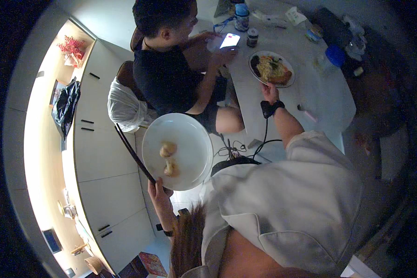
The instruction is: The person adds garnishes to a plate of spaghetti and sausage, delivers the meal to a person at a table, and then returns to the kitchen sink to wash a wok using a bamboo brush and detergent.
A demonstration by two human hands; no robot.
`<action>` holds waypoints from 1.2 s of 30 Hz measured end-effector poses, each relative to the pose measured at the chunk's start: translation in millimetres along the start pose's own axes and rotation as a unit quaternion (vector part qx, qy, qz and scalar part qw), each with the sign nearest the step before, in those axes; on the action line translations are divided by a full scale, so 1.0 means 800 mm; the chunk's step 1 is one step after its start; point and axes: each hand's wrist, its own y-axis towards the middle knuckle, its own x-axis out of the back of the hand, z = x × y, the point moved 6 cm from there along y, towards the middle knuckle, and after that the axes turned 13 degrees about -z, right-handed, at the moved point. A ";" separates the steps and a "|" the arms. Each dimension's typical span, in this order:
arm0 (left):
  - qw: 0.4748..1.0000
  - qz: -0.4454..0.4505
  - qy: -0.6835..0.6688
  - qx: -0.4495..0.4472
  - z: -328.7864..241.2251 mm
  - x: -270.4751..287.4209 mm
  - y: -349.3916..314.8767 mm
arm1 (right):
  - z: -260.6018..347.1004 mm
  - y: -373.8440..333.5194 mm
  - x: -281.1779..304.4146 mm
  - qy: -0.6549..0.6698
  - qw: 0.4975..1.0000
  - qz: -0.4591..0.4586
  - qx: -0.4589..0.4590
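Seen from above, the person's left hand (160, 190), in the lower middle of the frame, has its grip closed under the rim of a round white plate (177, 151) and around a pair of dark chopsticks (134, 154), probably so one hand carries both. Two small pale dumplings (168, 157) lie near the plate's centre. The right hand (269, 92), upper centre, pinches the near rim of a round plate of noodles (272, 68), which rests on the white counter (306, 88). To the upper left of that plate, a seated person holds a lit phone (230, 40). At the top stand a blue-lidded jar (241, 16) and a small dark jar (252, 37); a blue-capped bottle (329, 59) lies upper right. Their labels are too small to make out.
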 end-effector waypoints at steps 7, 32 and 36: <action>0.999 0.022 0.035 -0.005 0.013 0.026 -0.006 | -0.004 -0.056 -0.055 0.279 0.941 -0.174 -0.081; 0.902 0.382 0.196 -0.045 0.176 -0.246 0.055 | 0.127 -0.235 0.159 -0.301 0.901 -0.262 -0.172; 0.894 0.429 0.120 -0.047 0.304 -0.301 0.062 | 0.215 -0.257 0.145 -0.662 0.674 -0.325 -0.044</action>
